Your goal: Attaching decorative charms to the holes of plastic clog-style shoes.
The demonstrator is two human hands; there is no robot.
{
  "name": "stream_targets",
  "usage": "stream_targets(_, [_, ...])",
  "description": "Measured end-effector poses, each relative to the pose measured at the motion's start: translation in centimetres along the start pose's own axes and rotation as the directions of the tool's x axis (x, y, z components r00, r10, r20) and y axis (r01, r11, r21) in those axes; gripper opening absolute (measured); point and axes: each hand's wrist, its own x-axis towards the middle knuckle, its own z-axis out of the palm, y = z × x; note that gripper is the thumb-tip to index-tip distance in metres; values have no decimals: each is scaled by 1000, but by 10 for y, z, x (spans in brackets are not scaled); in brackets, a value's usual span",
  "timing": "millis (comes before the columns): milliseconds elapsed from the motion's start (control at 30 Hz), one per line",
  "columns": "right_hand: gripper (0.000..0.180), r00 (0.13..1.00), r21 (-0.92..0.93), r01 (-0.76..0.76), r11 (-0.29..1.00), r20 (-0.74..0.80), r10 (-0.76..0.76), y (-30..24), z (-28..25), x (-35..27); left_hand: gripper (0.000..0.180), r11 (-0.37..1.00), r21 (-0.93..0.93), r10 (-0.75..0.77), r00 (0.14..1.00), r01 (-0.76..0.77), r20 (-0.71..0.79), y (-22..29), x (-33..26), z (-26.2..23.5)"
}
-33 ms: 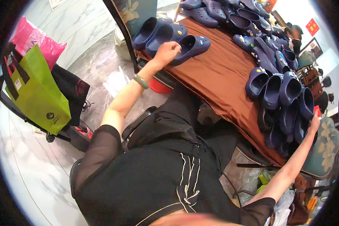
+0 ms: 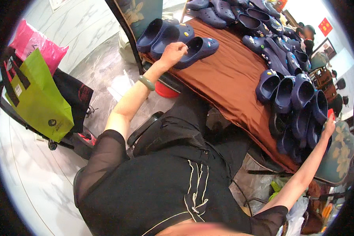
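My left hand (image 2: 172, 54) hovers at the table's left end, beside a dark blue clog (image 2: 200, 50) with small charms on it. Its fingertips are pinched together, and whatever they hold, if anything, is too small to make out. Two more navy clogs (image 2: 170, 38) stand side by side just behind that hand. At the far right, my right hand (image 2: 329, 129) is closed on a small red object (image 2: 330, 114) whose kind I cannot tell. Next to it, a cluster of stacked navy clogs (image 2: 301, 92) covers the table's right end.
A brown cloth (image 2: 224, 70) covers the table, and many more clogs (image 2: 249, 24) are heaped along its far side. Floral chair backs (image 2: 336, 153) flank it. On the left hang a green bag (image 2: 41, 94) and a pink package (image 2: 39, 45). A red basin (image 2: 166, 90) shows below the table.
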Motion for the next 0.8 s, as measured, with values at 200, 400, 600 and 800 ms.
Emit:
stream_targets(200, [35, 662, -371, 595, 713, -276, -697, -98, 12, -70, 39, 992, 123, -41, 943, 0, 329, 7, 45, 36])
stream_targets(400, [17, 397, -274, 870, 409, -102, -912, -197, 67, -199, 18, 956, 195, 138, 920, -221, 367, 10, 34, 72])
stream_targets(600, [16, 511, 323, 732, 600, 322, -797, -179, 169, -297, 28, 913, -380, 232, 577, 148, 783, 64, -52, 64])
stream_targets(800, [70, 263, 466, -16, 885, 856, -446, -148, 226, -369, 33, 906, -297, 85, 559, 301, 825, 75, -73, 63])
